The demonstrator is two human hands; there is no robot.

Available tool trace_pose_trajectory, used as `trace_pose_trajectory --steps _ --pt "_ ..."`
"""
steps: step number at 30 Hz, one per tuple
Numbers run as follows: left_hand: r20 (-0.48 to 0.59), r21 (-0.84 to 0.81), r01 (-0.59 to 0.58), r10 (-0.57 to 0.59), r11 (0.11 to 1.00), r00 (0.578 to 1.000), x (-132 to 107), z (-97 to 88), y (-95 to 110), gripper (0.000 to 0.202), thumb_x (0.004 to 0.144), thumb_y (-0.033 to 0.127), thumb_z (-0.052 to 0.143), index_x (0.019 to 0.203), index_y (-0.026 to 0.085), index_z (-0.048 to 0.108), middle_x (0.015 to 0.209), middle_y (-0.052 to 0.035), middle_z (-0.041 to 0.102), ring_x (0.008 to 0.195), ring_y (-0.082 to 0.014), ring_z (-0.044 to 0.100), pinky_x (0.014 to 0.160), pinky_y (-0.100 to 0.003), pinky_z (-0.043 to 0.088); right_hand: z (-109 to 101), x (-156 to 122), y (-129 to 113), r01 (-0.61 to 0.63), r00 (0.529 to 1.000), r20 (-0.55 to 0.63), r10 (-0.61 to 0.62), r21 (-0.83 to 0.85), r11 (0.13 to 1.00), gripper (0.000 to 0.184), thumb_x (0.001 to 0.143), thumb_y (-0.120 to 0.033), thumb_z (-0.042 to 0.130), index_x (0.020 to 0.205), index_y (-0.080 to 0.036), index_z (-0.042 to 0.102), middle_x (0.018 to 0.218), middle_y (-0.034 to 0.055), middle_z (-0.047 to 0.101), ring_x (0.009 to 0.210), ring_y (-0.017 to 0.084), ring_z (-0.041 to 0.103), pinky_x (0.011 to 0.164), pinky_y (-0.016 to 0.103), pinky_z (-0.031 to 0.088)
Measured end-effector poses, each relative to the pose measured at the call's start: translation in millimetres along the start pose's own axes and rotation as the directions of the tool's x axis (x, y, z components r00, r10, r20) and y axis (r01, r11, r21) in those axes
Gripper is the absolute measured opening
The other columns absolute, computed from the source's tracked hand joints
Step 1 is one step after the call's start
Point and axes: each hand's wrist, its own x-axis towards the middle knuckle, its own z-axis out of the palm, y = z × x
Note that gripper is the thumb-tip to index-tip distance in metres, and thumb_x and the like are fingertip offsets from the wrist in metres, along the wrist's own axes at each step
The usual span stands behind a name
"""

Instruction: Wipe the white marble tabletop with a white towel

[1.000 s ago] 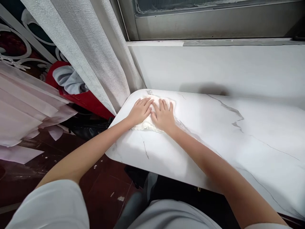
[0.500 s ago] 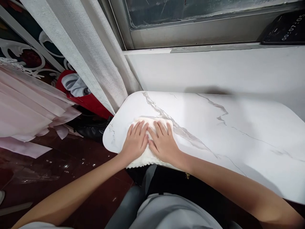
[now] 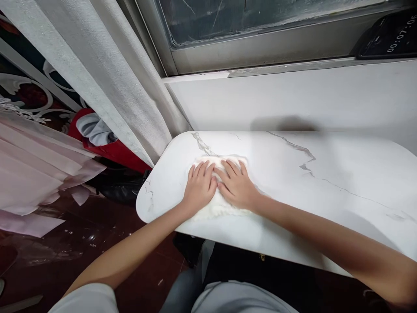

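Note:
A fluffy cream-white cloth [image 3: 216,208] lies spread on a white marble-patterned tabletop [image 3: 293,187]. My left hand [image 3: 200,184] rests flat on the cloth's left half, fingers stretched away from me. Beside it, my right hand [image 3: 237,184] presses flat on the right half with its fingers spread. The two thumbs almost meet near the cloth's middle. Much of the cloth is hidden beneath both hands.
Behind the tabletop runs a white wall under a metal window frame [image 3: 260,48]. A phone showing a timer [image 3: 391,37] stands on the sill at right. Grey curtain [image 3: 130,78], pink fabric [image 3: 42,161] and a red bag [image 3: 120,154] are to the left.
Both hands and the cloth have slid to the right and slightly away from the front edge. The cloth, earlier hanging at that edge, now lies wholly on the tabletop. The view has shifted a little.

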Motion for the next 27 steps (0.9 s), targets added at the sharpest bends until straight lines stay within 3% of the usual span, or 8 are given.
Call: trace_pose_trajectory --steps 4,8,12,20,27 --pt "-0.029 -0.045 -0.03 0.029 0.999 0.999 67.8 16.2 -12.7 0.044 0.097 0.023 0.034 0.136 0.018 0.054 0.145 -0.0109 0.057 0.138 -0.0255 0.048 0.12 -0.047 0.029 7.1 44.6 34.2 -0.108 0.994 -0.005 0.107 -0.049 0.993 0.051 0.103 -0.031 0.031 0.148 -0.015 0.049 0.156 0.0196 0.041 0.145 0.034 0.034 0.118 0.061 0.019" --pt "-0.036 -0.108 -0.118 0.114 0.987 0.993 137.0 34.0 -22.8 0.043 0.095 0.02 0.036 0.133 0.014 0.056 0.14 -0.0139 0.06 0.132 -0.0252 0.052 0.118 -0.046 0.031 12.0 84.0 70.2 -0.228 0.974 -0.01 0.228 -0.061 0.972 0.052 0.103 -0.03 0.029 0.15 -0.015 0.045 0.158 0.0193 0.039 0.147 0.033 0.032 0.118 0.063 0.016" --pt "-0.065 -0.163 -0.144 0.135 0.976 0.989 181.1 48.0 -18.7 0.042 0.095 0.02 0.034 0.13 0.016 0.058 0.137 -0.0128 0.062 0.13 -0.0247 0.053 0.116 -0.047 0.032 10.3 103.8 104.1 -0.263 0.965 -0.014 0.262 -0.047 0.964 0.053 0.103 -0.03 0.028 0.151 -0.015 0.043 0.159 0.0184 0.038 0.147 0.032 0.031 0.118 0.062 0.016" --pt "-0.058 -0.192 -0.107 0.097 0.976 0.994 206.1 61.3 28.0 0.042 0.096 0.02 0.034 0.131 0.016 0.057 0.14 -0.0118 0.06 0.133 -0.0251 0.051 0.119 -0.047 0.028 -12.7 87.1 151.1 -0.287 0.957 0.025 0.288 -0.044 0.957 0.053 0.104 -0.032 0.025 0.152 -0.018 0.041 0.16 0.0132 0.036 0.149 0.027 0.028 0.12 0.055 0.015" --pt "-0.078 -0.206 -0.152 0.139 0.967 0.987 191.6 63.1 54.3 0.041 0.098 0.023 0.034 0.132 0.02 0.056 0.144 -0.0108 0.058 0.138 -0.0242 0.048 0.12 -0.048 0.028 -19.6 55.7 151.5 -0.346 0.938 -0.034 0.344 -0.077 0.935 0.051 0.104 -0.032 0.025 0.149 -0.019 0.045 0.159 0.0131 0.038 0.148 0.026 0.031 0.12 0.056 0.016"
